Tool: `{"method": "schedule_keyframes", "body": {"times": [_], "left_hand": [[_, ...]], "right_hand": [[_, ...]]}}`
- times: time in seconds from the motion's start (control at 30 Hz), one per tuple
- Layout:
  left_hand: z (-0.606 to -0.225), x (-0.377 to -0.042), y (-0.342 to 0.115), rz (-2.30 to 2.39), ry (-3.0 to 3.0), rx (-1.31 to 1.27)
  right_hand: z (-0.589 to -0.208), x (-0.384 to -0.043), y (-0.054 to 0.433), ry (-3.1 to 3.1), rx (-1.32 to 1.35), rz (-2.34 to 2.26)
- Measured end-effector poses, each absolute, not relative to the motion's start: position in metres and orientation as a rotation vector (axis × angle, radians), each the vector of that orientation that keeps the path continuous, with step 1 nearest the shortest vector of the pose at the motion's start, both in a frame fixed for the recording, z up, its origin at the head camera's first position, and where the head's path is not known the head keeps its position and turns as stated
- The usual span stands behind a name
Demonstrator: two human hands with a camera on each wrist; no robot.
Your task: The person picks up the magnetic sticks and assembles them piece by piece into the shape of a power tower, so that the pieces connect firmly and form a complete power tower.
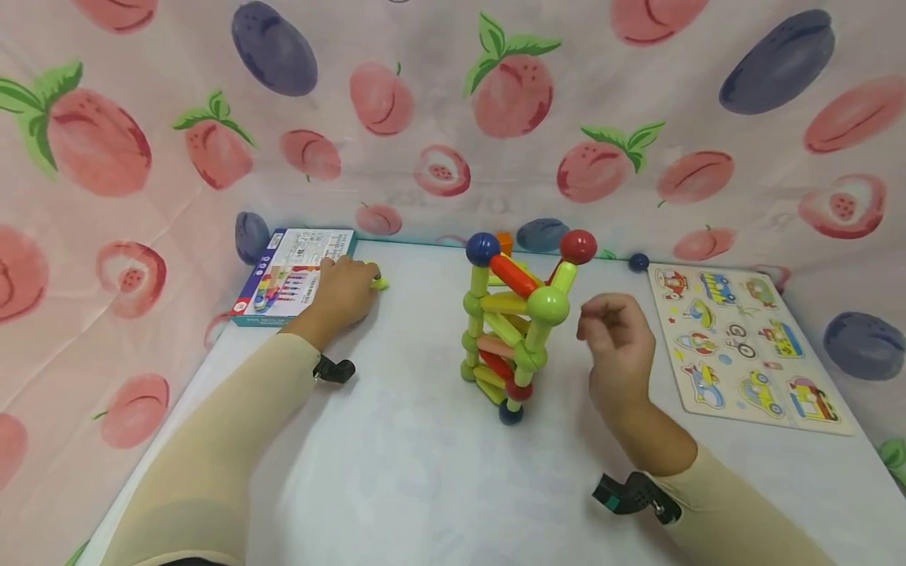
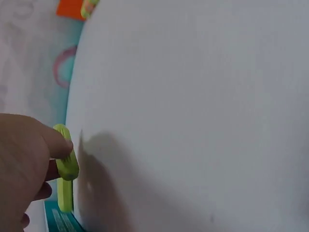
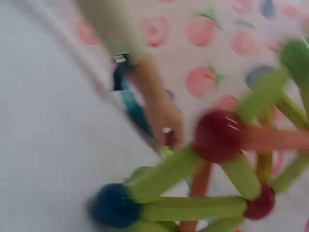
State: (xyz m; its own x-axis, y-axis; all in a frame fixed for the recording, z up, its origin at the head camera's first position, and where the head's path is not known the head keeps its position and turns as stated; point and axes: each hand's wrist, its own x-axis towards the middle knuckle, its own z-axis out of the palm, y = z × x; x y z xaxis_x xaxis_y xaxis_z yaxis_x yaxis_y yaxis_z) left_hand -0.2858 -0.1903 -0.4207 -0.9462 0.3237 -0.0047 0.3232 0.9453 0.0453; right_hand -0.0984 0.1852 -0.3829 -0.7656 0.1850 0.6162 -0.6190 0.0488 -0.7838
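Observation:
At the back left, my left hand (image 1: 344, 295) is beside the box. Its thumb and fingertips pinch a yellow-green toy stick (image 2: 68, 157), and a second yellow-green stick (image 2: 64, 195) lies just behind it in the left wrist view. A tower of coloured sticks and balls (image 1: 506, 346) stands upright mid-table, with a blue ball (image 1: 484, 249), a red ball (image 1: 578, 247) and a green ball (image 1: 548, 306) on top. My right hand (image 1: 619, 354) hovers right of the tower, apart from it, fingers loosely bent with nothing visible in them. The right wrist view is blurred.
A flat printed box (image 1: 293, 271) lies at the back left. On the right lies a wooden picture board (image 1: 729, 346), with a loose dark blue ball (image 1: 638, 262) near its far corner. Something orange (image 1: 504, 242) shows behind the tower. Fruit-printed cloth (image 1: 439, 94) hangs behind the table.

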Motion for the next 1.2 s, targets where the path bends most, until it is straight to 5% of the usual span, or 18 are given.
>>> {"method": "schedule_keyframes", "body": {"times": [0.2,0.47,0.7,1.2], "left_hand": [[-0.398,-0.273,-0.168,0.630,3.007,0.510],[-0.302,-0.238,-0.115,1.590,2.329,0.458],[-0.256,-0.213,-0.078,1.723,2.015,0.521],[-0.239,-0.172,-0.044,1.829,1.971,0.345]], "right_hand": [[-0.378,-0.068,0.162,-2.024,0.488,1.291],[-0.373,-0.061,0.162,-2.097,0.438,1.330],[-0.381,-0.070,0.182,-2.036,0.430,1.584],[-0.387,-0.083,0.200,-1.902,0.587,1.824]]}}
